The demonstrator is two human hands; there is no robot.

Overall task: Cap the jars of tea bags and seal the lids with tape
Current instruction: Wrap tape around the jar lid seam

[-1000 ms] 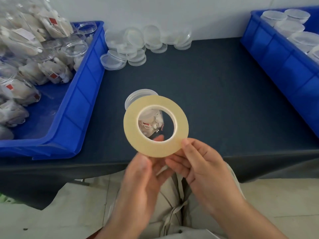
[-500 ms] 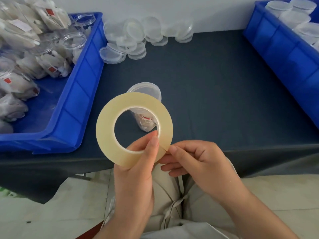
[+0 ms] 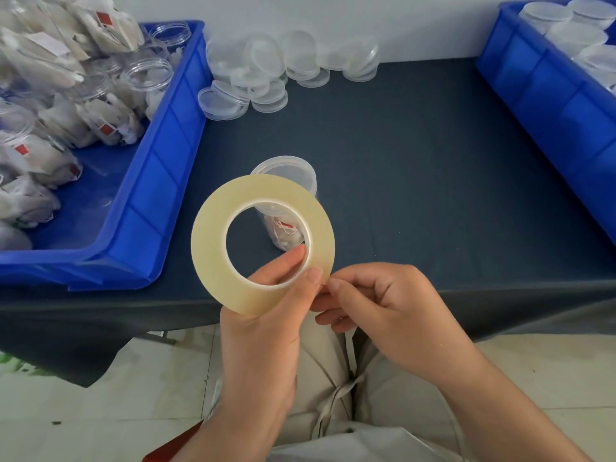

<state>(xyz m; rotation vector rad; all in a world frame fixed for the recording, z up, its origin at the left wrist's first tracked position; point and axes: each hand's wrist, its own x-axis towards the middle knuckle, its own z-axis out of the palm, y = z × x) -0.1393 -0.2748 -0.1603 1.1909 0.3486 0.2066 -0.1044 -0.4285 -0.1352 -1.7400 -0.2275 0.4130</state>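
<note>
My left hand (image 3: 266, 331) holds a yellowish roll of clear tape (image 3: 213, 241) upright above the table's front edge, with the thumb on the roll's face and a finger through its hole. My right hand (image 3: 383, 315) has curled fingers, and its thumb and forefinger pinch at the roll's right rim, where the tape end lies. Behind the roll a capped clear jar of tea bags (image 3: 293, 171) stands on the dark table (image 3: 416, 181); the roll hides part of it.
A blue bin (image 3: 160, 181) at the left holds uncapped jars of tea bags (image 3: 100, 91). Loose clear lids (image 3: 276, 71) lie heaped at the table's back. Another blue bin (image 3: 540, 95) at the right holds capped jars (image 3: 576, 35). My lap is below the table's edge.
The left hand has taken the roll and shifted it left, then back a little to the right. The right hand has moved from holding the roll to picking at its rim.
</note>
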